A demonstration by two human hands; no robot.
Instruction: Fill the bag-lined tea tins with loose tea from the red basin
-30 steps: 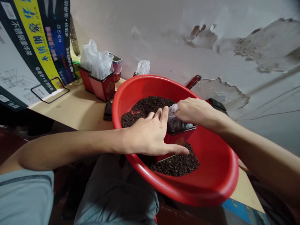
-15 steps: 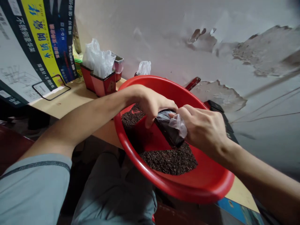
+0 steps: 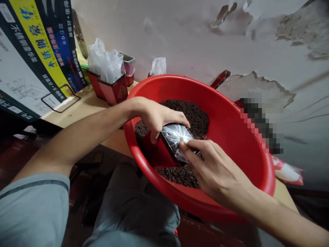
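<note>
A red box (image 3: 159, 152) with a dark rim lies tilted inside a large red basin (image 3: 246, 151). My left hand (image 3: 159, 118) grips the box across its upper side, fingers and thumb wrapped around it. In the box's mouth sits a clear plastic bag (image 3: 172, 134), drawn tight into creases. With thumb and forefinger, my right hand (image 3: 214, 168) pinches the bag's gathered end. Dark, loose bits like dry tea leaves (image 3: 191, 111) cover part of the basin floor, behind and below the box. What fills the bag cannot be made out.
Red boxes (image 3: 113, 91) lined with plastic bags stand at the left on the wooden table (image 3: 87, 108). A large printed carton (image 3: 31, 58) leans farther left. Behind the basin, another bag (image 3: 158, 66) sticks up near the peeling wall. A red-and-white packet (image 3: 288, 170) lies at the right.
My right hand has drawn back and down from the box's mouth, showing the bag twisted tight. The box has shifted slightly left, and the view has moved, revealing more leaves behind it.
</note>
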